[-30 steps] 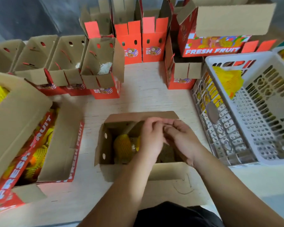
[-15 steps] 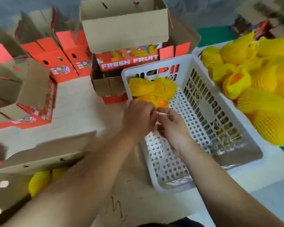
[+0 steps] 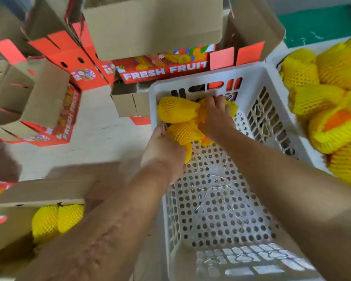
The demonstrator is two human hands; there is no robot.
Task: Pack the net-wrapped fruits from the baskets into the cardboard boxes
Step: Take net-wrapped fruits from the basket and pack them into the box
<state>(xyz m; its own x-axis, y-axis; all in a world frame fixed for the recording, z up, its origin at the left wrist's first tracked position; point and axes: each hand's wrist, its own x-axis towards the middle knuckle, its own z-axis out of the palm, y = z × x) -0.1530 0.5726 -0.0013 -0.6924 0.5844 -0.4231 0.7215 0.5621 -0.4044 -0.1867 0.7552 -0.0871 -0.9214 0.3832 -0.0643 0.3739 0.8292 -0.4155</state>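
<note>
A white perforated basket (image 3: 221, 209) lies before me, and its last few yellow net-wrapped fruits (image 3: 175, 109) sit at its far left corner. My left hand (image 3: 163, 151) grips the nearer fruit (image 3: 182, 132) from the left. Reaching further in, my right hand (image 3: 216, 116) closes its fingers over the fruits at the back. An open cardboard box (image 3: 41, 194) at the lower left holds two wrapped fruits (image 3: 57, 220).
A second basket (image 3: 272, 59) at the right is heaped with yellow net-wrapped fruits (image 3: 328, 102). Several open red "FRESH FRUIT" cardboard boxes (image 3: 162, 69) stand along the far side and left of the pale table (image 3: 101, 126).
My view swung from the box in front of me to the white basket. Both hands left the box, reached into the basket and took hold of the wrapped fruits.
</note>
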